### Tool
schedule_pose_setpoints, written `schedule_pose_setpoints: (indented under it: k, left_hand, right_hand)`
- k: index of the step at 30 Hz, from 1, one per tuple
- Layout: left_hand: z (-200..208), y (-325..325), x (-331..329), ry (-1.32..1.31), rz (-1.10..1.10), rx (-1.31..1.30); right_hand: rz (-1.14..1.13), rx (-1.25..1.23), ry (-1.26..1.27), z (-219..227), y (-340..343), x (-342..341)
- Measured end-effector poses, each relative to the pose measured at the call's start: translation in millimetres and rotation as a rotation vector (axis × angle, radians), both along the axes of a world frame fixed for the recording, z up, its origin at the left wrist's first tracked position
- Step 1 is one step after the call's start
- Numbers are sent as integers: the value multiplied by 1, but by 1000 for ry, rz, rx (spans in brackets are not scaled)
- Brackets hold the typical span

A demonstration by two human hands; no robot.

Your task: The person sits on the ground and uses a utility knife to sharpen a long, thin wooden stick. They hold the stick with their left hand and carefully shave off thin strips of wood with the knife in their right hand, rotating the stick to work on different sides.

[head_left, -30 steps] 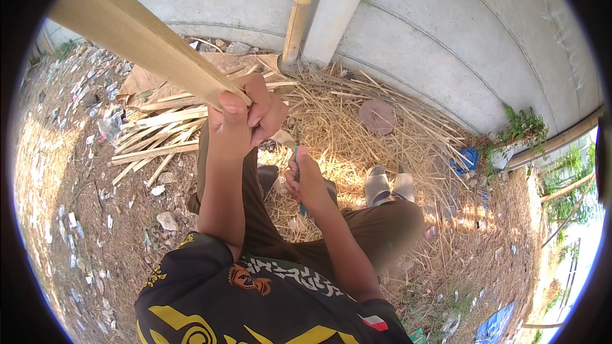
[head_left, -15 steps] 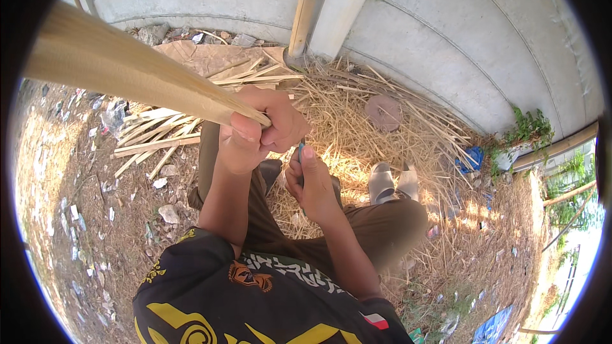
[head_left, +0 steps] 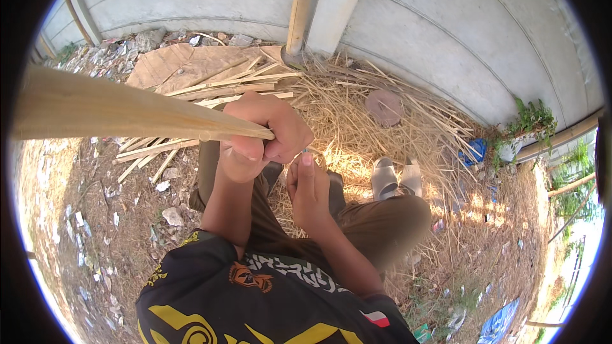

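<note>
My left hand (head_left: pixel 271 124) is closed in a fist round a long pale bamboo strip (head_left: pixel 134 107). The strip looms large toward the left edge of the view and narrows to its end at my fist. Just below and to the right, my right hand (head_left: pixel 310 191) is closed, thumb up, on a thin blue-green tool (head_left: pixel 305 150). Only a small bit of that tool shows above the thumb; its kind is hidden. The two hands are close together over my lap.
Cut bamboo strips (head_left: pixel 223 89) lie on and beside a brown sheet (head_left: pixel 162 67). Shavings (head_left: pixel 338 114) cover the ground ahead, around a flat round stone (head_left: pixel 384 107). Sandals (head_left: pixel 384 178) stand right of my feet. A concrete wall (head_left: pixel 446 44) and bamboo pole (head_left: pixel 302 6) stand beyond.
The strip's raised part has swung downward at the left, so it lies closer to level. My right hand has shifted slightly left, and less of the blue-green tool shows.
</note>
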State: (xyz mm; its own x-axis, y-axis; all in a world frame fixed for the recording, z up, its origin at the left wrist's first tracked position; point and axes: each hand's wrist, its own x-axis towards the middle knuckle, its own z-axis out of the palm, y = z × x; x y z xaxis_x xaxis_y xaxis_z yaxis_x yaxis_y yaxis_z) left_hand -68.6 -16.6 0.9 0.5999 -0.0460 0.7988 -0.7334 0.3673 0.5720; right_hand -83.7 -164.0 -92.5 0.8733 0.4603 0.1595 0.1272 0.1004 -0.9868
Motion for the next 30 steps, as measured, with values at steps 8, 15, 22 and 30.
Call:
schedule_pose_setpoints:
  k: [8,15,22,30]
  left_hand:
    - [-4,1,2,-63,-21,-54]
    - [-7,15,4,-79,-65,-45]
    - [-5,18,3,-80,-107,-59]
    - [-7,16,4,-158,-114,-58]
  right_hand:
    - [35,51,117,-10,1,1]
    - [19,-50,88,-19,7,5]
    - [-49,-252,269,-57,0,34]
    - [165,-83,251,8,-4,5]
